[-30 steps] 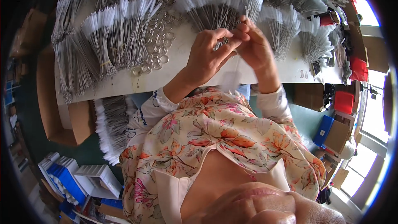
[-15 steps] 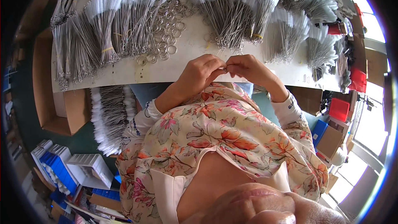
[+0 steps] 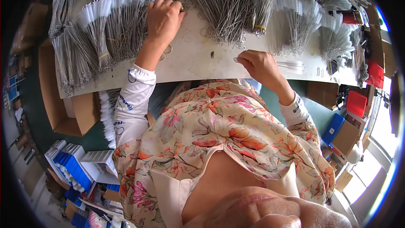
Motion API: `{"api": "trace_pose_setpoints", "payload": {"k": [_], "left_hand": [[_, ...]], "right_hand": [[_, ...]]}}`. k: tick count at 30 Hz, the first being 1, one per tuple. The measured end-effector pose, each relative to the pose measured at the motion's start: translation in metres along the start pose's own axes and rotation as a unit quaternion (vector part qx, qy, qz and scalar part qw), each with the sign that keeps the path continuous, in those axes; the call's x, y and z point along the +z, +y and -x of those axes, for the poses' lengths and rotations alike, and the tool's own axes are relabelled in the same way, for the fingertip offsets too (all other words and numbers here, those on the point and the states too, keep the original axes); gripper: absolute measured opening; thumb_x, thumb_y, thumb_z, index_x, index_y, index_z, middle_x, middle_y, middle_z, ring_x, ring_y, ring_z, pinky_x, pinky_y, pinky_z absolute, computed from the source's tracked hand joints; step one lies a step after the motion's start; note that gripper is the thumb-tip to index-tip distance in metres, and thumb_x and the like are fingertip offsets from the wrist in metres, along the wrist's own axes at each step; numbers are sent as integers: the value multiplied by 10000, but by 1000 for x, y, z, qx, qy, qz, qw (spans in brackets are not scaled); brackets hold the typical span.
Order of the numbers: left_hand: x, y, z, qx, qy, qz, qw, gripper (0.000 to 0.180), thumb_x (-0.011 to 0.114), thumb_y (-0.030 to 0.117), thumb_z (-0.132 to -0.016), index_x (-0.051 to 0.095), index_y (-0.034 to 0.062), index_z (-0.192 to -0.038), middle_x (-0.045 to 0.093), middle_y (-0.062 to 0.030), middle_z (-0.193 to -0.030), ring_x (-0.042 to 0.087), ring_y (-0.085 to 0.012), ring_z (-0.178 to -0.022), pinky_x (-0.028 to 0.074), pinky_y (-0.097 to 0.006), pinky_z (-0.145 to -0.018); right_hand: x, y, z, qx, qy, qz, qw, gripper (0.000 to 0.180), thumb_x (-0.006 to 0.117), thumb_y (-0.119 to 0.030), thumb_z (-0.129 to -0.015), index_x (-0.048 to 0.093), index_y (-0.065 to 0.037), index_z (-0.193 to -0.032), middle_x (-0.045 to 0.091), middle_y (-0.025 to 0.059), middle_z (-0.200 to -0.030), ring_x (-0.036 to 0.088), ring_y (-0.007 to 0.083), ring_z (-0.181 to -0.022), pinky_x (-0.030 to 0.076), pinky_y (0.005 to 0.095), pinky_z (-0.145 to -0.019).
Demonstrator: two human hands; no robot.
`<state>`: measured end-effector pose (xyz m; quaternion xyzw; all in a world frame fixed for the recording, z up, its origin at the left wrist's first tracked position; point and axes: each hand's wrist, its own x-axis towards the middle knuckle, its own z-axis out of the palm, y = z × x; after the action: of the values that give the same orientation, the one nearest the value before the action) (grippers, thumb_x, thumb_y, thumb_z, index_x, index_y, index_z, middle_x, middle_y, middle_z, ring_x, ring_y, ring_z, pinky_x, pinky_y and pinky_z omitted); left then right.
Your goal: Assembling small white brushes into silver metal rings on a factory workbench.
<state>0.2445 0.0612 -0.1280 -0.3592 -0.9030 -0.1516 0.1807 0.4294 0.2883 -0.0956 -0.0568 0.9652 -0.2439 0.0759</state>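
My left hand [image 3: 163,22] is over the far left of the table, at the pile of metal split rings [image 3: 189,5], its fingers curled down with the tips hidden. Any ring it grips cannot be made out. Close to its left side lie bundles of thin wire brushes [image 3: 128,25] with white bristles and looped ends. Near the table's front edge my right hand [image 3: 260,64] has thumb and fingers pinched together. A small metal ring [image 3: 236,60] pokes out from its fingertips. Beyond that hand is another fan of wire brushes [image 3: 230,21].
More brush bundles [image 3: 297,25] stand to the right on the white table [image 3: 185,65]. A small dark piece [image 3: 212,54] lies mid-table. Below on the left are an open cardboard box [image 3: 78,118] and blue and white bins [image 3: 71,166]; a red bin [image 3: 357,103] stands at right.
My hands were together at the table's front edge. The left has moved away, far and left, to the rings; the right has shifted slightly right.
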Motion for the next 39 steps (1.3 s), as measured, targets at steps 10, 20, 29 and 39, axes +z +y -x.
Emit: {"api": "trace_pose_setpoints", "payload": {"k": [10,20,29,39], "left_hand": [[-27,-3,19,-99,62,147,982,135,661,188,-759,599,94,-684,564,-6,-600,521,-187,-572,371,-327,-578],[-53,15,27,-330,49,425,842,177,614,156,-843,627,-18,-873,636,-57,-718,593,-112,-574,459,-204,-504],[-69,50,26,-246,98,532,804,135,577,86,-863,611,-36,-910,634,-70,-776,597,-100,-641,490,-213,-566],[-91,42,32,-216,59,734,641,197,588,-14,-824,595,-14,-1021,643,-91,-917,609,-96,-773,501,-180,-635]], "right_hand": [[-32,-44,-43,-25,8,-442,897,172,520,-107,-891,592,49,-891,593,39,-767,513,78,-669,437,225,-629],[-14,-64,-62,-65,78,-469,878,155,561,-136,-859,635,-2,-880,577,31,-679,471,54,-566,379,225,-503],[-14,-92,-81,-41,89,-492,865,148,629,-116,-816,643,-10,-918,587,52,-809,476,65,-576,393,219,-515],[0,-107,-78,-236,309,-256,885,104,681,-61,-708,650,-77,-806,605,18,-839,620,196,-646,495,290,-508]]}}
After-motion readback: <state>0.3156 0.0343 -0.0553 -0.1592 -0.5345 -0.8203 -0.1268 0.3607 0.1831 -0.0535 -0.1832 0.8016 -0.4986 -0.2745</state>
